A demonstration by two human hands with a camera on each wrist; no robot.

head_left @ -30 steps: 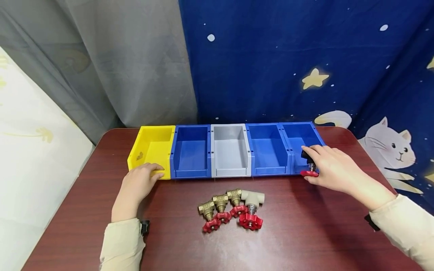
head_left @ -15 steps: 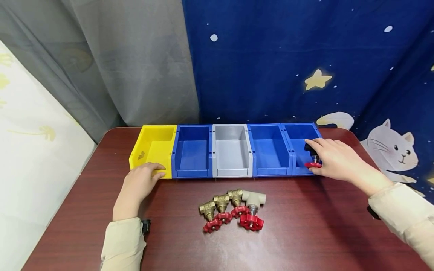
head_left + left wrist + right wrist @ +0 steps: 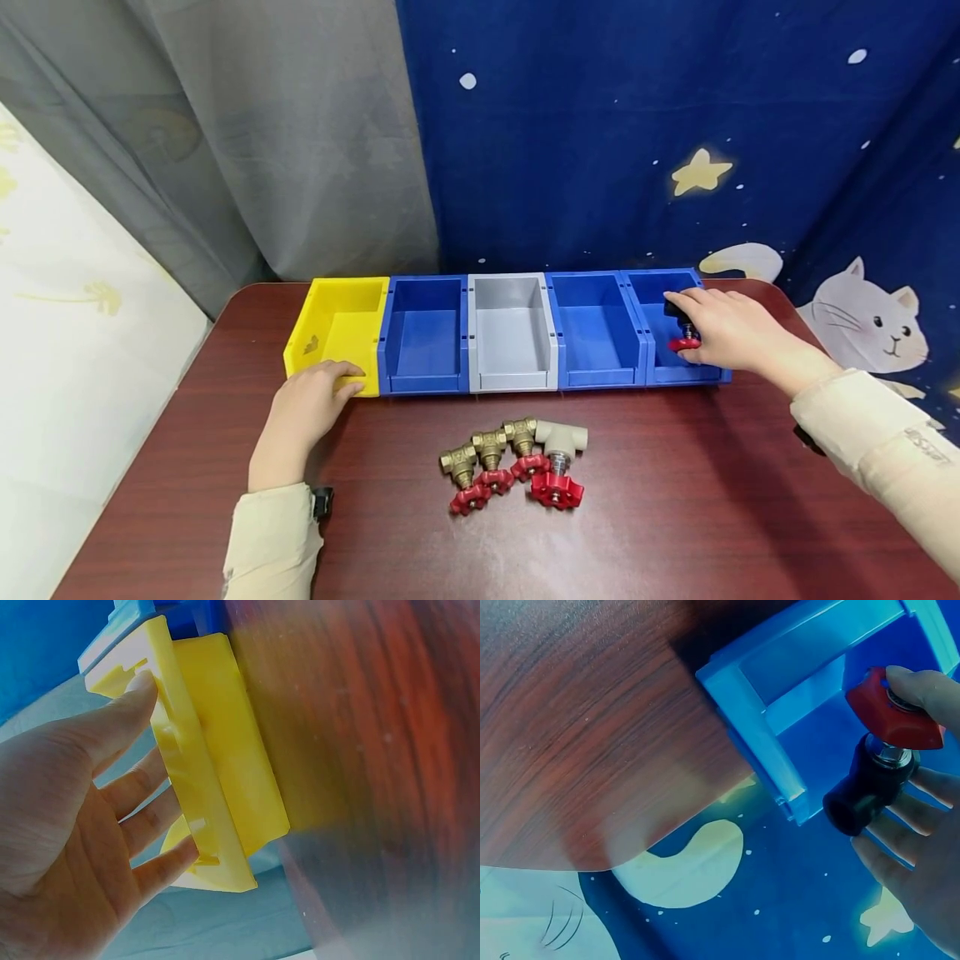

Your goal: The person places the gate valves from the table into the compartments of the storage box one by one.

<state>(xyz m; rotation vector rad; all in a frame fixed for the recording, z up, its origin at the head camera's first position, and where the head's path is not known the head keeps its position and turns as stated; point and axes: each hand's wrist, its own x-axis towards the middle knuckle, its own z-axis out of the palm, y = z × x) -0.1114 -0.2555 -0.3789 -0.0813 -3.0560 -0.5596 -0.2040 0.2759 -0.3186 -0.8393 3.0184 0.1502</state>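
My right hand [image 3: 729, 332] grips a black valve with a red handwheel [image 3: 874, 778] over the rightmost blue bin [image 3: 670, 375]. In the right wrist view the thumb lies on the handwheel and the fingers are behind the black body. My left hand [image 3: 306, 414] holds the front edge of the yellow bin [image 3: 352, 329] at the row's left end. Its thumb and fingers lie on either side of that edge in the left wrist view. On the table lie several brass valves with red handwheels [image 3: 489, 450] beside a beige tee-shaped valve with a larger red handwheel [image 3: 558, 437].
Between the end bins stand a blue bin [image 3: 425, 384], a grey bin [image 3: 513, 382] and another blue bin [image 3: 600, 379], side by side. The row sits near the back of the reddish-brown table [image 3: 390, 517], with curtains [image 3: 540, 150] behind it.
My right hand with the black valve has moved a little farther back, from the front of the rightmost blue bin to over its inside. The left hand and the valves on the table have stayed put.
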